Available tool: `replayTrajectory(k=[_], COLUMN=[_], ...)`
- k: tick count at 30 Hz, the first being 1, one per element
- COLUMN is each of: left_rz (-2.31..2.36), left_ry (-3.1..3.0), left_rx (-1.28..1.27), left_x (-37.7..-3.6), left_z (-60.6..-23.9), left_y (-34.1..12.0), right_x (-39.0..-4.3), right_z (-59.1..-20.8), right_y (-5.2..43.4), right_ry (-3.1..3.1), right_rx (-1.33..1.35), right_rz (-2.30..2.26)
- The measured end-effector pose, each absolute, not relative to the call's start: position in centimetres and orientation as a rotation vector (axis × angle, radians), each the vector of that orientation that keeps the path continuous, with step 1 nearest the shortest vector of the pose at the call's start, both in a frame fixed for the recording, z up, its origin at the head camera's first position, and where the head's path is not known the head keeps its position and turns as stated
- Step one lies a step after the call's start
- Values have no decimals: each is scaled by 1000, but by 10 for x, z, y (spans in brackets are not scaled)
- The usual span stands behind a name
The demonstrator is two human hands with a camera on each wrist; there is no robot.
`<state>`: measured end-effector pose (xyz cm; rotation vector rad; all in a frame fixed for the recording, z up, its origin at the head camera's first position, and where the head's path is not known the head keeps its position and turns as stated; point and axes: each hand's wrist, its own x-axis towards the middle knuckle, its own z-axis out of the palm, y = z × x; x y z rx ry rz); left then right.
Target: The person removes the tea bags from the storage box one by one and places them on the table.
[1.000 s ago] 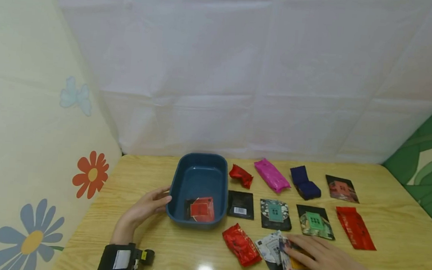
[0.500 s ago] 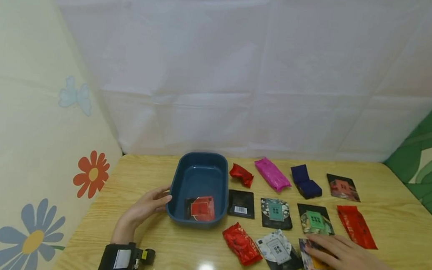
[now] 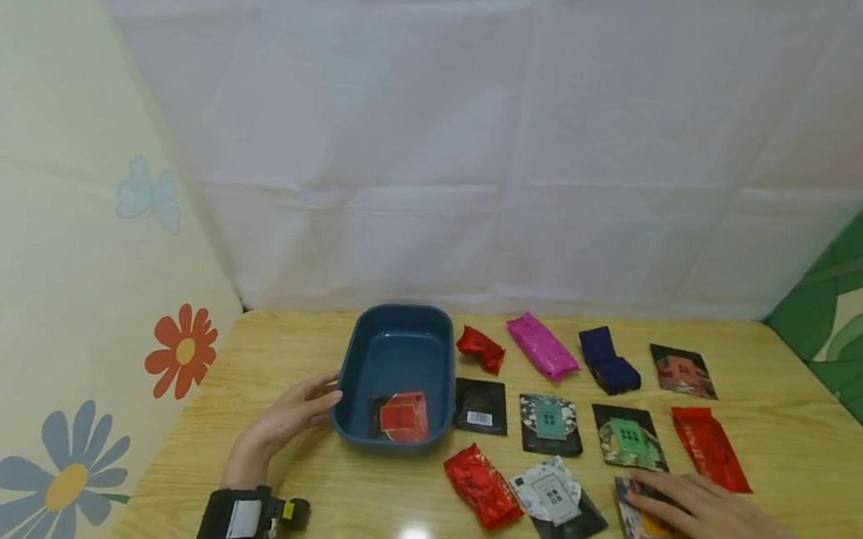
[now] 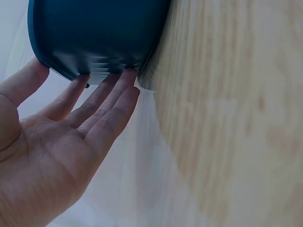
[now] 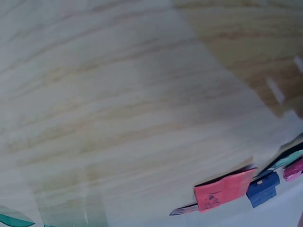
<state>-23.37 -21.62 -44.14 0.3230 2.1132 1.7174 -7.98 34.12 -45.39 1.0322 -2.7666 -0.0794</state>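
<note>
Glossy wooden table (image 3: pixel 802 446), white sheet backdrop (image 3: pixel 486 140).

Your right hand (image 3: pixel 714 531) lies flat with straight fingers on a dark packet (image 3: pixel 642 531) printed in orange and red, lying flat at the near right of the table, just right of a grey-and-black one. Your left hand (image 3: pixel 289 418) rests open against the left outer wall of the dark blue oblong tub (image 3: pixel 395 355), fingertips (image 4: pixel 120 78) touching it; a red-labelled packet (image 3: pixel 402 416) lies flat in the tub's near end.

Staged tabletop booth: draped sheets (image 3: pixel 486 140), floral panels (image 3: pixel 63 277).
</note>
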Motion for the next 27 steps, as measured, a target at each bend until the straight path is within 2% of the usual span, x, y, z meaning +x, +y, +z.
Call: replayTrajectory(k=[11,27], left_rz=[1725,1714], left_ry=[2091,2104], left_rx=[345,333], left_x=[-234,-233], left_z=[-442,-442], left_y=[-217,-216], right_x=[-81,-80], right_z=[-460,-461], right_y=[337,332], right_ry=[-3006,-2955], right_rx=[965,955], right_rz=[32,14])
